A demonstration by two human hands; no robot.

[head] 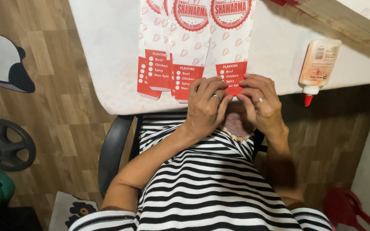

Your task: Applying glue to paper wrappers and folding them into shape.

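Seen from above, a seated person in a striped top works at the near edge of a white worktop (108, 55). The left hand (205, 107) and right hand (260, 105) meet at that edge, fingers (219, 87) curled and pinched on the red bottom end of a paper bag (231, 38), which overhangs toward the lap, likely so the end can be pressed. Three more bags (168, 47) lie overlapped just left, their ends also over the edge. A glue bottle (318, 65) lies to the right, apart, nozzle past the edge. Bare worktop lies left; stacked sheets (343, 19) crowd the far right.
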